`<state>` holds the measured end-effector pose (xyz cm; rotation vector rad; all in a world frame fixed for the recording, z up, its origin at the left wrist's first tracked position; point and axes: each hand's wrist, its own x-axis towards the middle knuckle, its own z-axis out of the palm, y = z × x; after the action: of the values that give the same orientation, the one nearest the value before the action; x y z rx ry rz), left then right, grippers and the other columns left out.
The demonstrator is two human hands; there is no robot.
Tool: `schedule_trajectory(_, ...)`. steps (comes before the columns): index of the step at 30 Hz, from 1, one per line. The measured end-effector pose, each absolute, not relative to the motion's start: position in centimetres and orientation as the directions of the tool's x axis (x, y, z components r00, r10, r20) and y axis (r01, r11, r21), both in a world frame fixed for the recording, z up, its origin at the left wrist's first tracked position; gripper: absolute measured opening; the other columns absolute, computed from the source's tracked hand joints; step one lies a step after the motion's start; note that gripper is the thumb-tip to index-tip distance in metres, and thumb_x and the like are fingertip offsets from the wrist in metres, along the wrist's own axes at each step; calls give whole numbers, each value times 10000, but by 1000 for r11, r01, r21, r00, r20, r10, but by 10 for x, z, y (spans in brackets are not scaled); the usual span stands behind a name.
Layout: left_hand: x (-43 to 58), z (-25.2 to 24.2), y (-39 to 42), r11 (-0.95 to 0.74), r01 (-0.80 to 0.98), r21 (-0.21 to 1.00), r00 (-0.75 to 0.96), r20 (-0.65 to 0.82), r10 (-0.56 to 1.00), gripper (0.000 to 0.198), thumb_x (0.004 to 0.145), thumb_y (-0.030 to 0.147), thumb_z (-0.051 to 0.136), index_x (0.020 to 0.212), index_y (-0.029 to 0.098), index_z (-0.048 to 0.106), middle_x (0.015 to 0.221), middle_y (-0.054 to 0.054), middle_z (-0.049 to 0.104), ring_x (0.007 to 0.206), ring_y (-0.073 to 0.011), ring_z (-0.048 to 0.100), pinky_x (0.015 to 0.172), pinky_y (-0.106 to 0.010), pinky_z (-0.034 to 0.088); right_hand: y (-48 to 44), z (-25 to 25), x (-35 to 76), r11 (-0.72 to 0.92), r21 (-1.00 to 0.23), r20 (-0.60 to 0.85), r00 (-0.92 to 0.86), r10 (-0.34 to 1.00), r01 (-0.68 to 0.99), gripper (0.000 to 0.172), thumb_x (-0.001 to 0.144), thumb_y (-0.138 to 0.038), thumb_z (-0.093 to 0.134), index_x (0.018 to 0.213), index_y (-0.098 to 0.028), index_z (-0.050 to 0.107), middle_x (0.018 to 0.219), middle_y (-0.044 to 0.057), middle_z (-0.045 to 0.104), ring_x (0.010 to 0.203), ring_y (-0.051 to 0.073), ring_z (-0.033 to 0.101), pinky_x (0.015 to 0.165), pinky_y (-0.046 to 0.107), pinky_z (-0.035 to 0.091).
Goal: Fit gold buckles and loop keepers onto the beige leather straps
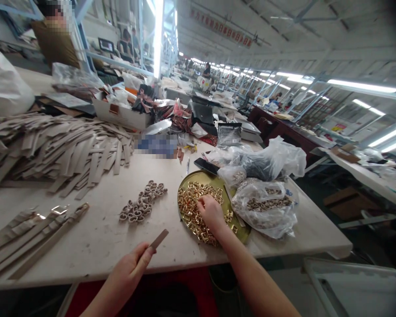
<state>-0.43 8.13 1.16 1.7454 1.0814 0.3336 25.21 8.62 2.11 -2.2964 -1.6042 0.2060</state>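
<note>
My left hand [128, 267] is near the table's front edge, fingers pinched on a short brown strap piece [159, 240] that sticks up to the right. My right hand [211, 212] rests in a round gold tray [241, 232] full of small gold buckles [192, 207], fingers curled down into the pile; what they hold is hidden. A small heap of beige strap loops [141, 207] lies on the table between the two hands.
A big pile of beige straps [53, 147] covers the left of the table, finished straps [29, 237] lie at the front left. Plastic bags of parts [264, 204] sit right of the tray. A phone [206, 166], boxes and clutter are behind. A person stands at far left.
</note>
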Motion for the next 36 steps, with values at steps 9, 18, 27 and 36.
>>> schedule_trajectory(9,10,10,75,-115,538,835,601,-285,746,365,840,444,312,804,178,559,703,-18,595,675,-192,541,626,-264,395,120,8,274,-382,-230,-51,381,923,895,186,733,-2,465,783,-82,625,866,198,636,811,257,616,692,320,419)
schedule_trajectory(18,8,26,64,-27,355,935,488,-161,858,332,768,444,493,923,158,560,690,2,581,659,-168,518,613,-249,395,68,47,226,-175,-670,13,247,969,722,121,831,-232,420,792,-164,513,689,19,602,621,127,565,591,232,435)
schedule_trajectory(27,13,31,44,44,187,981,335,-105,936,247,761,398,525,715,156,509,598,38,512,570,-114,459,552,-216,376,17,19,124,-127,-961,-175,184,967,-246,191,689,-334,592,709,-192,467,582,-58,502,481,80,440,488,211,349)
schedule_trajectory(36,-13,25,57,37,322,946,489,-200,849,260,733,387,529,761,131,561,642,15,533,607,-130,460,557,-225,366,4,23,143,63,-983,39,-142,989,171,80,768,-259,571,753,-192,613,981,38,553,873,158,519,735,272,405)
